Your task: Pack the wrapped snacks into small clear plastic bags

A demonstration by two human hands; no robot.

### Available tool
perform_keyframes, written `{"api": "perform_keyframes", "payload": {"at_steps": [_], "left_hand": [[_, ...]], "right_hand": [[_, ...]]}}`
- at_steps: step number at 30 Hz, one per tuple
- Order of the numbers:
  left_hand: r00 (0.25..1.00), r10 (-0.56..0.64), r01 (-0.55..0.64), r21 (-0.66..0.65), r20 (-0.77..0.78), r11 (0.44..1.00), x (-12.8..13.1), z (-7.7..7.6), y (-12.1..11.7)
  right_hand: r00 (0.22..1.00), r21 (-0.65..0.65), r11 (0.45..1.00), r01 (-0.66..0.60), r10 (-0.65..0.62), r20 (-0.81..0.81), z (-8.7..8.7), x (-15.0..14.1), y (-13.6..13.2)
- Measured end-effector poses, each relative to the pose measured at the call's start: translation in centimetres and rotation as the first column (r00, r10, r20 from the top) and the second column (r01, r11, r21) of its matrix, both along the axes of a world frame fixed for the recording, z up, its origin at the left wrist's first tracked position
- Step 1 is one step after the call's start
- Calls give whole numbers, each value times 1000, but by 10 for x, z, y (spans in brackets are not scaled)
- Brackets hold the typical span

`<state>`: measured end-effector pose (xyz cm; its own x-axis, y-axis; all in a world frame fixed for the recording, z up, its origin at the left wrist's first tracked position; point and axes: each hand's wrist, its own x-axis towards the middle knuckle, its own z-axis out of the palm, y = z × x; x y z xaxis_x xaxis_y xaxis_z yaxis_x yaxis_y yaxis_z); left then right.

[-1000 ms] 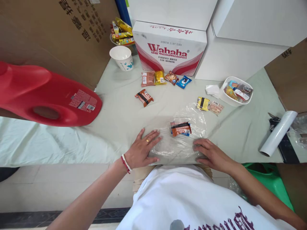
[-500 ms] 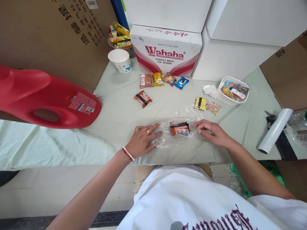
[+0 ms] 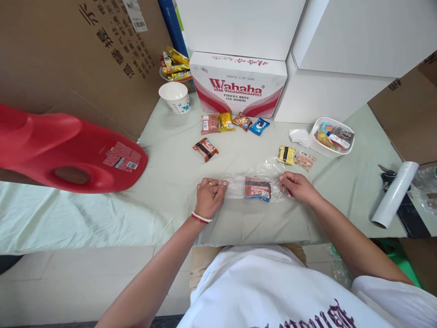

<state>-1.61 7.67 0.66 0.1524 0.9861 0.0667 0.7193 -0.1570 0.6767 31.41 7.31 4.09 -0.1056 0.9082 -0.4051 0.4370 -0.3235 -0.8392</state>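
Note:
A sheet of clear plastic film [image 3: 235, 187] lies folded over a brown snack packet [image 3: 257, 187], with a blue wrapper showing beneath it. My left hand [image 3: 209, 197] is closed, pinching the film's left end between thumb and fingers. At the other end, my right hand [image 3: 299, 187] pinches the film too. Loose film spreads behind the packet. Just beyond my right hand lie a yellow packet [image 3: 286, 155] and a pinkish clear packet [image 3: 305, 160]. Another brown packet [image 3: 205, 149] sits farther back on the left.
A red jug [image 3: 68, 155] lies at the left. Along the Wahaha carton [image 3: 239, 86] are several small packets. A paper cup [image 3: 175, 97] stands back left, a white tub [image 3: 331, 150] of snacks back right. A film roll [image 3: 395, 195] rests at the right edge.
My left hand has gone from spread fingers to a pinch on the film's end. The right hand now grips its end, and the film is drawn straighter over the packet. The view has tilted slightly.

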Motion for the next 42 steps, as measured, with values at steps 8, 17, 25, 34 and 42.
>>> {"api": "perform_keyframes", "payload": {"at_steps": [8, 17, 25, 34, 42], "left_hand": [[947, 262, -266, 4, -187, 964, 15, 4, 2], [927, 326, -324, 44, -185, 945, 22, 1, 2], [971, 235, -237, -40, -34, 971, 33, 7, 17], [974, 195, -205, -84, -118, 975, 42, 0, 29], [979, 199, -198, -11, 47, 980, 22, 8, 24]], "right_hand": [[765, 163, 953, -257, 97, 637, 23, 1, 10], [624, 324, 601, -730, 394, 675, 15, -51, 111], [610, 209, 622, -754, 547, 574, 23, -74, 131], [424, 89, 665, -742, 362, 830, 68, -88, 48], [376, 59, 596, -801, 425, 823, 36, -98, -16]]}}
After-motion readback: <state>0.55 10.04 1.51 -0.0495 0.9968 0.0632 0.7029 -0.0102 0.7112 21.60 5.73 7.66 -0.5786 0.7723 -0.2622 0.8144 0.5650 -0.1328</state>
